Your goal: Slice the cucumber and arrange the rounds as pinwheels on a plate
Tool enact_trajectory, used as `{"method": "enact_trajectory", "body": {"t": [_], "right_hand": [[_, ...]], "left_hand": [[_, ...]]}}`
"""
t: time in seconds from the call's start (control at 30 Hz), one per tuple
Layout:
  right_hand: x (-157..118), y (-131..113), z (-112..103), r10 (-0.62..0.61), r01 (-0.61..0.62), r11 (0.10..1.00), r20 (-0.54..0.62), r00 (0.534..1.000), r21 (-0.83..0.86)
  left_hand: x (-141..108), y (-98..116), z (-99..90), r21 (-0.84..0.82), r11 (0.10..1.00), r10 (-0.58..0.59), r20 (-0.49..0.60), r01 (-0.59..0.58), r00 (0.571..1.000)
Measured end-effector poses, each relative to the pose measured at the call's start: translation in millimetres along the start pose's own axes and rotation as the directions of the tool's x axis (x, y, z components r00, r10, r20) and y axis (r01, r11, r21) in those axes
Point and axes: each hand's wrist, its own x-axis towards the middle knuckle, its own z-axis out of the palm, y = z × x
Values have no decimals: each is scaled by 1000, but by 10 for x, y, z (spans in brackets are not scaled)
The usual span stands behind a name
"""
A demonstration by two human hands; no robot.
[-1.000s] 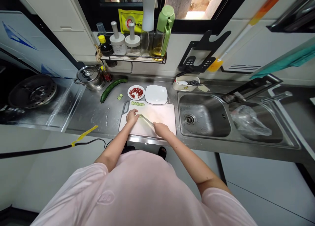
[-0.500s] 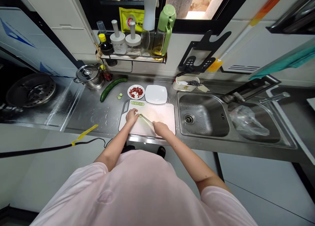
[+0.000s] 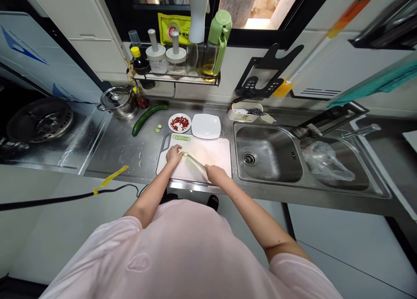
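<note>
My right hand [image 3: 216, 175] is closed round the handle of a knife [image 3: 196, 162], with the blade pointing up and left over the white cutting board [image 3: 215, 153]. A pale green cucumber slice [image 3: 185, 154] is at the knife's tip. My left hand [image 3: 174, 156] rests on the left part of the board, finger and thumb apart, its thumb close beside that slice. Whether it touches the slice is too small to tell. Overlapping cucumber slices [image 3: 181, 138] lie in a row along the board's far edge.
Behind the board stand a plate of chopped red pieces [image 3: 179, 123] and a white plate [image 3: 206, 126]. A whole cucumber [image 3: 149, 117], cucumber ends [image 3: 158, 129] and a steel pot [image 3: 117, 103] are left. The sink [image 3: 269, 153] borders the board's right; a bottle rack [image 3: 177, 77] hangs above.
My right hand and the knife have shifted slightly right and down. More of the cucumber slice's face shows at the tip. My left hand stays almost in place.
</note>
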Motion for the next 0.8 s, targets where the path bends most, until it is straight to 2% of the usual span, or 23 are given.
{"method": "enact_trajectory", "body": {"t": [0.4,0.63,0.8], "right_hand": [[106,-111,-51,-4,4,1000,-12,1000,31],[31,-50,3,10,-10,1000,-3,1000,23],[-59,-10,79,34,-34,999,-1,999,40]], "left_hand": [[17,-28,25,-6,1000,13,-3,-13,1000],[-10,18,-5,-1,1000,-2,2,2,1000],[-107,43,-7,24,997,68,-37,-68,997]]}}
